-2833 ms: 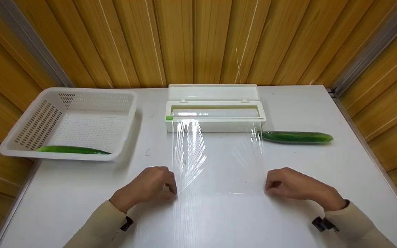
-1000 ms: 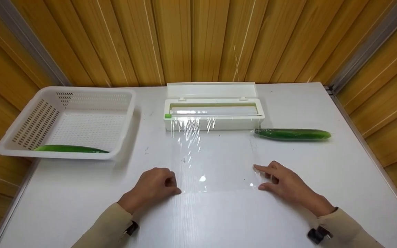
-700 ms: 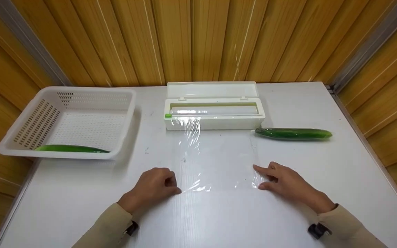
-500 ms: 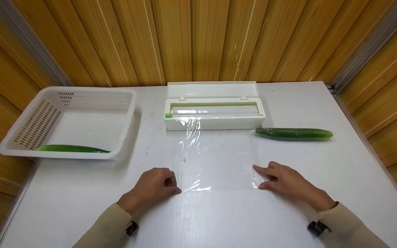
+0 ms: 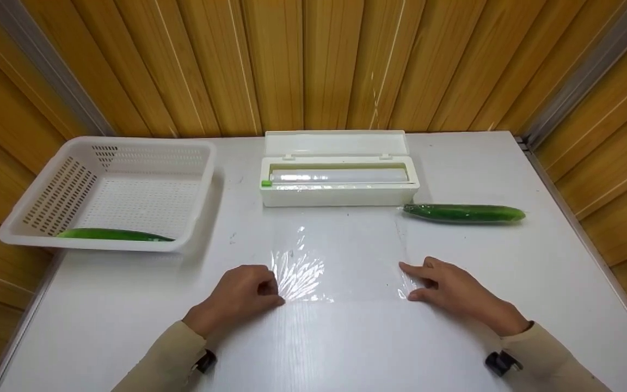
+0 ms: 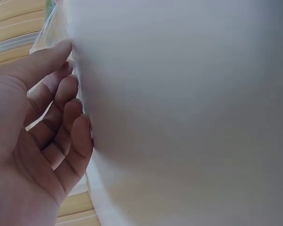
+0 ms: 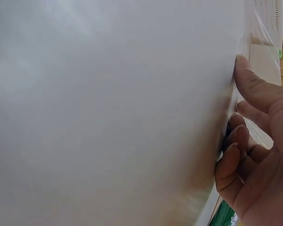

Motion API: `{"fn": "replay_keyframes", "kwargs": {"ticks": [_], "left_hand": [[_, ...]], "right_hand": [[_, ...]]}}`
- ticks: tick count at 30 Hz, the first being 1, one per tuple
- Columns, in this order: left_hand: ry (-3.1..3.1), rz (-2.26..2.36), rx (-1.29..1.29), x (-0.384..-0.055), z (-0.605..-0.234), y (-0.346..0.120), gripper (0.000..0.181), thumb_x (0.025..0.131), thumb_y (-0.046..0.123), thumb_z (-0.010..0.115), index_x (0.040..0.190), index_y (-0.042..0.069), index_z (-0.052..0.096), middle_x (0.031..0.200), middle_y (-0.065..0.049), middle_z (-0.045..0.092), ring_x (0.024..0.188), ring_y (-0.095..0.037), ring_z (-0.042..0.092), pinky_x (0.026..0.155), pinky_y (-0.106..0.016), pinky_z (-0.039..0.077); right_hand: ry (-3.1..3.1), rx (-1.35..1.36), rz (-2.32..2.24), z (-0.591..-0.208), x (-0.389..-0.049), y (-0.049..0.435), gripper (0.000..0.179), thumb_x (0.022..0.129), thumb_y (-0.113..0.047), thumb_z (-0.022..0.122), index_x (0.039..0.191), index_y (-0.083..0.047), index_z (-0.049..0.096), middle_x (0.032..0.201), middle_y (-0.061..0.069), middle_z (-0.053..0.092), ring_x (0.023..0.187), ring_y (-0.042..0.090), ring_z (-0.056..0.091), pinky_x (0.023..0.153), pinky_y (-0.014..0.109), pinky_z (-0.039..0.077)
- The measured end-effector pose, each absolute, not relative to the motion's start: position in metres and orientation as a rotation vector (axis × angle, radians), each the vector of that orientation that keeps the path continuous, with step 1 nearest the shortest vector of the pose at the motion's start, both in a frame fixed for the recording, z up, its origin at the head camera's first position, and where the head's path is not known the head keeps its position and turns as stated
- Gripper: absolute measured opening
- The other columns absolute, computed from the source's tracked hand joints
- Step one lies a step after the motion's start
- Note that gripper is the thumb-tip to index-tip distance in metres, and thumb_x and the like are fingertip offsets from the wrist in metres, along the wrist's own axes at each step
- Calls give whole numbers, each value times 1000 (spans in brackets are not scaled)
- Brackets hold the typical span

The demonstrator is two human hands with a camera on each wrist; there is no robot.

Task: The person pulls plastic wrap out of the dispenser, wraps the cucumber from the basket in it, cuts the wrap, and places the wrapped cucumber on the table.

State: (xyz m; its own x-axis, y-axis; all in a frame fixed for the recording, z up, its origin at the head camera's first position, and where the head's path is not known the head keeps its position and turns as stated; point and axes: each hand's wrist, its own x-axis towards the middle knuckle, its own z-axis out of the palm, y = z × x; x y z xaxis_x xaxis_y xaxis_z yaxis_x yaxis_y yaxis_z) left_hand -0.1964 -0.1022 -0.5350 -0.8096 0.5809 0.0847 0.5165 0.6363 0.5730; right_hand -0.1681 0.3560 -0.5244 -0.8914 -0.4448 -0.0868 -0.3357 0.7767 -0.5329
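In the head view a sheet of clear cling film (image 5: 340, 261) lies on the white table in front of a white cling film dispenser (image 5: 340, 196). Creases fan out from the film's near left corner. My left hand (image 5: 240, 291) rests there, its straight thumb pressing the corner and its other fingers bent against the tabletop. At the film's right edge my right hand (image 5: 452, 291) presses with thumb and index finger spread apart; the other fingers are bent under. Both wrist views show fingertips against the table surface. A film-wrapped cucumber (image 5: 463, 213) lies beyond the right hand.
The dispenser's lid (image 5: 335, 143) is up, showing the film roll (image 5: 340, 175), with a green slider (image 5: 266, 183) at its left end. A white perforated basket (image 5: 194, 218) at the left holds a green cucumber (image 5: 115, 234). Wooden panels (image 5: 324, 65) stand behind the table.
Earlier both hands pinched the film's near corners; since then the right thumb and index finger have spread along its edge. The creases by the dispenser have faded, and new ones fan from the left hand.
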Motion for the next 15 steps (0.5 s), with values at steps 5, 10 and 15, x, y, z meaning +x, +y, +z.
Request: {"fn": "replay_keyframes", "kwargs": {"ticks": [5, 10, 15], "left_hand": [[2713, 911, 932, -195, -532, -107, 25, 83, 22, 92, 75, 24, 68, 73, 18, 54, 69, -3, 51, 64, -28, 47], [2695, 902, 917, -196, -525, -111, 24, 83, 26, 92, 76, 25, 69, 74, 19, 55, 70, -3, 52, 65, -27, 47], [2736, 942, 899, -200, -514, -116, 19, 84, 27, 92, 82, 23, 73, 80, 18, 63, 75, -5, 60, 70, -29, 53]], "right_hand": [[2766, -618, -762, -524, -168, 357, 65, 93, -41, 81, 149, -14, 63, 90, -9, 49, 73, 6, 40, 65, 25, 36], [2761, -598, -758, -524, -169, 357, 65, 93, -43, 80, 150, -14, 63, 88, -9, 48, 73, 7, 40, 65, 25, 35], [2746, -578, -768, -524, -170, 357, 66, 93, -43, 81, 150, -15, 62, 89, -8, 47, 73, 7, 40, 65, 25, 35]]}}
